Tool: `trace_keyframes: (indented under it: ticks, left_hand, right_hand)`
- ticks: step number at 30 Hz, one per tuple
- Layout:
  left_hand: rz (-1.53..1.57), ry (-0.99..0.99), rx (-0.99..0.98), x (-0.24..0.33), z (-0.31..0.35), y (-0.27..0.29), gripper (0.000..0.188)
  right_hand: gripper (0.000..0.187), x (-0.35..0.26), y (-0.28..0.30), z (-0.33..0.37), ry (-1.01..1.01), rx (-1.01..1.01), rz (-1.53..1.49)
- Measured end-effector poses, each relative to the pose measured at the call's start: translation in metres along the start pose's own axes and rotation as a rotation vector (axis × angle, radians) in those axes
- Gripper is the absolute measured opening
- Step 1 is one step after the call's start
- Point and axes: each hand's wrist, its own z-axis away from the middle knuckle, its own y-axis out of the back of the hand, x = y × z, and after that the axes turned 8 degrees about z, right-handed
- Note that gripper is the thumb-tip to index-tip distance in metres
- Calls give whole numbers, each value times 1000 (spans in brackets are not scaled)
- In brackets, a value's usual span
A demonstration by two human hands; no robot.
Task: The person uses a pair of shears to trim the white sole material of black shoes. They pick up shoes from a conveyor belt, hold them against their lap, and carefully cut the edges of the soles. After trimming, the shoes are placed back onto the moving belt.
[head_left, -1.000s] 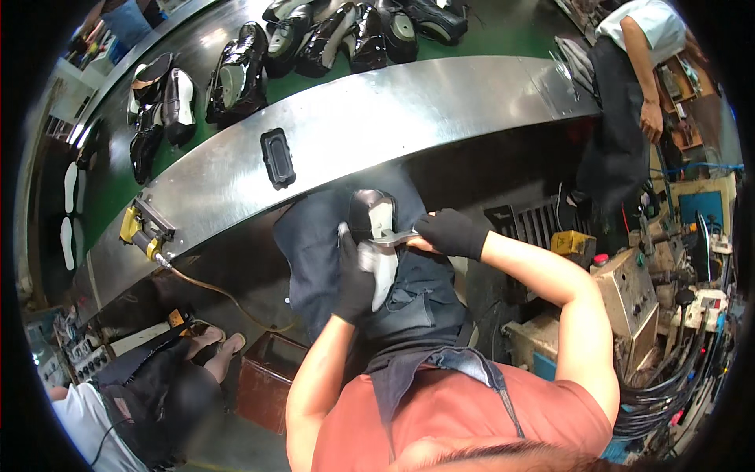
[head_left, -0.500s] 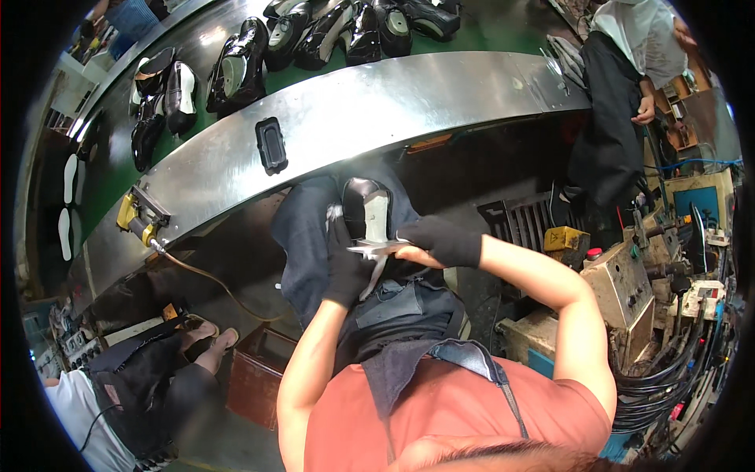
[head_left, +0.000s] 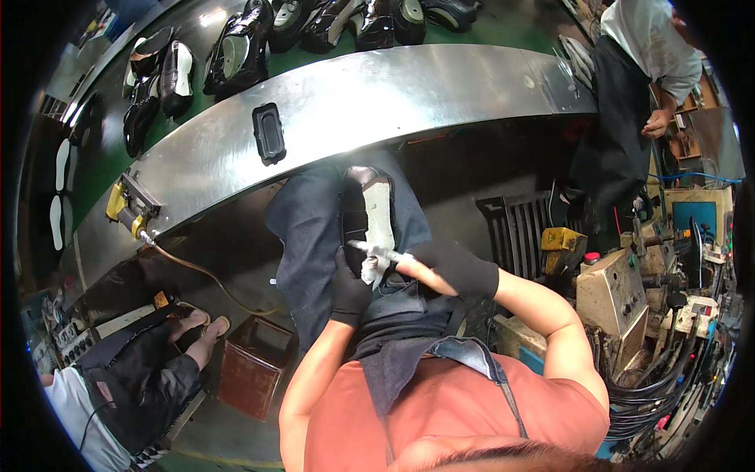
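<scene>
A dark shoe point(head_left: 379, 208) with a pale bottom lies sole up across my denim-covered lap point(head_left: 303, 220), its toe pointing away from me. My left hand point(head_left: 350, 289), in a black fingerless glove, is closed around the near left side of the shoe. In my right hand point(head_left: 458, 269), gloved the same way, is a silvery metal hand tool point(head_left: 381, 252). It crosses the near end of the shoe and is smeared by motion, so its kind is unclear. A whitish strip or scrap point(head_left: 370, 270) shows beneath the tool, close to my left fingers.
Beyond my knees curves a metal bench edge point(head_left: 354, 98) bearing a small black tray point(head_left: 270, 134) and a yellow air tool point(head_left: 126, 208) with a hose. Several glossy black shoes point(head_left: 240, 51) stand behind it. Machinery point(head_left: 613, 295) is at right; co-workers are at far right and lower left.
My right hand has moved slightly right and nearer to me, and the metal tool has tilted. More of the shoe's pale bottom shows. The left hand stays at the shoe's near end.
</scene>
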Motion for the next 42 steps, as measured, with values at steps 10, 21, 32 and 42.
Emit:
trace_keyframes:
  ticks: [10,21,32,42]
  left_hand:
    - [-265,-178,-300,50,12,95,93]
    - [-67,-199,50,39,-22,6,65]
    - [1316,280,-427,25,-20,17,66]
    - [85,-186,64,-41,-44,0,70]
  right_hand:
    - [41,51,-37,36,-266,20,-261]
    - [43,25,-10,35,-324,-66,-421]
    - [48,27,-16,-40,136,-209,688]
    - [34,-11,19,-45,269,-349,783]
